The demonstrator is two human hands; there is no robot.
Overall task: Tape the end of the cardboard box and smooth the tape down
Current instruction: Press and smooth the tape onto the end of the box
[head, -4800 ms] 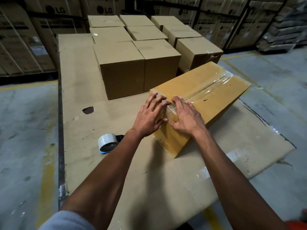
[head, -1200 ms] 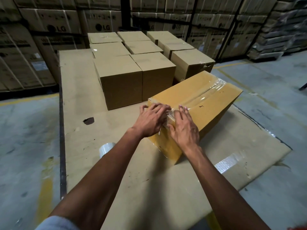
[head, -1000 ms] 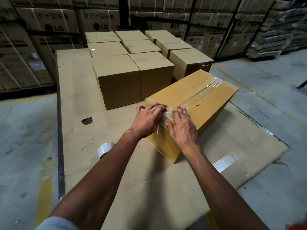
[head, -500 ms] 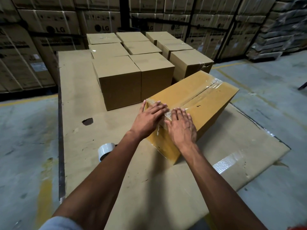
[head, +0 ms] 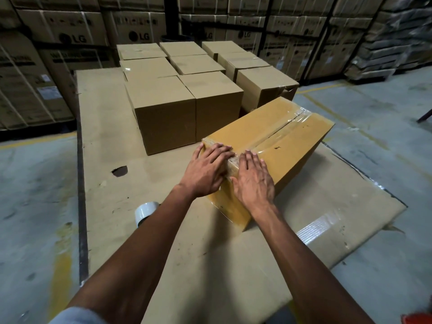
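A yellow-brown cardboard box (head: 292, 139) lies on a cardboard-covered platform, angled away to the right. Clear tape (head: 284, 129) runs along its top seam and folds over the near end. My left hand (head: 207, 173) lies flat on the near end's left side, fingers curled over the top edge. My right hand (head: 253, 178) presses flat on the near end's right side, fingers spread over the edge onto the top. Neither hand holds anything. A roll of clear tape (head: 145, 211) rests on the platform to the left, partly hidden by my left forearm.
Several closed brown boxes (head: 163, 108) stand in rows behind the taped box. The platform (head: 107, 127) has a dark hole (head: 120, 171) at left. Concrete floor surrounds it; stacked printed cartons (head: 70, 36) line the back wall.
Both hands have stayed on the box's near end, shifting slightly; my fingers went from bunched at the tape to laid flat and spread over the edge. The box has not moved.
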